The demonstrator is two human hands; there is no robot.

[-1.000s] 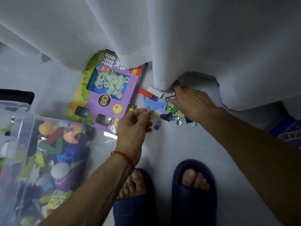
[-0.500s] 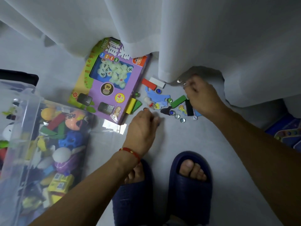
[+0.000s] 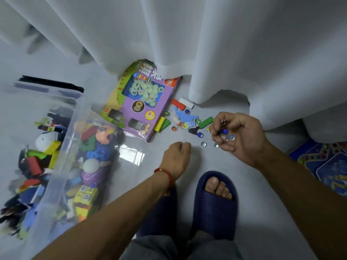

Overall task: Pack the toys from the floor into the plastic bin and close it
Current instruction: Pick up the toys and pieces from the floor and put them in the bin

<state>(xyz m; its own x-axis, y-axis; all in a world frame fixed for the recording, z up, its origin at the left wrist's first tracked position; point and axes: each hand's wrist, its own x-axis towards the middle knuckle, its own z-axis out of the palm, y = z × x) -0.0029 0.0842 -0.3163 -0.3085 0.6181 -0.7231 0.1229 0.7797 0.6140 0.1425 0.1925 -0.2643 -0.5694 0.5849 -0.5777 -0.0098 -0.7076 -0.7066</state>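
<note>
Where curtain [image 3: 206, 44] meets floor [image 3: 262, 184], marbles [image 3: 203, 144]

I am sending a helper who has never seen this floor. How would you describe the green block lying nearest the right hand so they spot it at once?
Start at the purple game box by the curtain. To its right lies a scatter of small pieces; the green block is at its right end, just left of the right hand. It is a flat green bar, unlike the round marbles nearby.

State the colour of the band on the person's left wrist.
Red; the wrist band shows best in the head view, just behind the left hand.
</note>
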